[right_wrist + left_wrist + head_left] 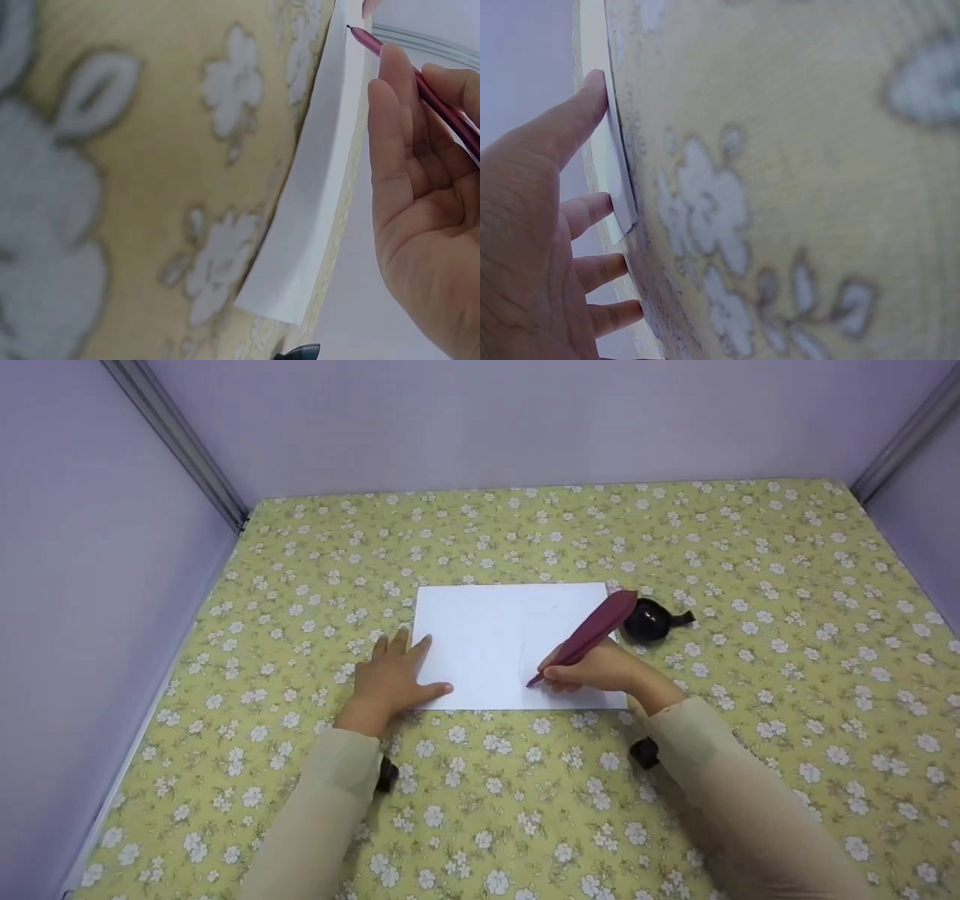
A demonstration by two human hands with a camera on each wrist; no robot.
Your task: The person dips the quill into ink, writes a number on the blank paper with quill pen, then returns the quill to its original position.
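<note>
We list: left hand (390, 679), fingers spread wide, at the left edge of the paper (472, 645); the paper itself, white, flat on the bench (495, 795); maroon pen (596, 630), tip at the paper's lower right; right hand (600, 669), gripping the pen; black round object (646, 621), near the paper's right edge.

Flat on the cloth (480, 810), near its middle: the paper (480, 637). At its left edge, the left hand (390, 679), thumb and index fingertip on the paper, other fingers beyond it on the cloth. Over the right half, the right hand (592, 667), around the pen (596, 628); tip near the front edge, upper end slanting back rightward. Just right of the paper, a handled object (646, 621), handle outward. Behind the cloth, the back wall (487, 427); leftward, the left wall (82, 622); rightward, the right wall (926, 510).
</note>
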